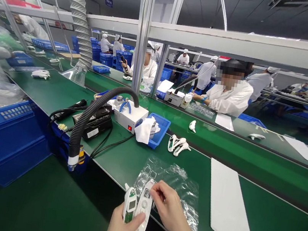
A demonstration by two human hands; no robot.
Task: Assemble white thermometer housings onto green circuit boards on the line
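My left hand [121, 228] is closed around two white device parts at the bottom centre: an inner piece with a small screen and a green circuit board [129, 205], and a white outer shell [144, 208] beside it. My right hand [167, 206] pinches the top of the shell with thumb and fingers. Both hands hover over a clear plastic blister tray [178, 186] lying on the green table [124, 157].
Several white shells [177, 145] lie beyond the tray. A blue bin [159, 131] with a white cloth, a white box unit [130, 116], a black flexible hose [85, 120] and a white sheet [227, 207] are nearby. People in white coats work across the conveyor belt [252, 153].
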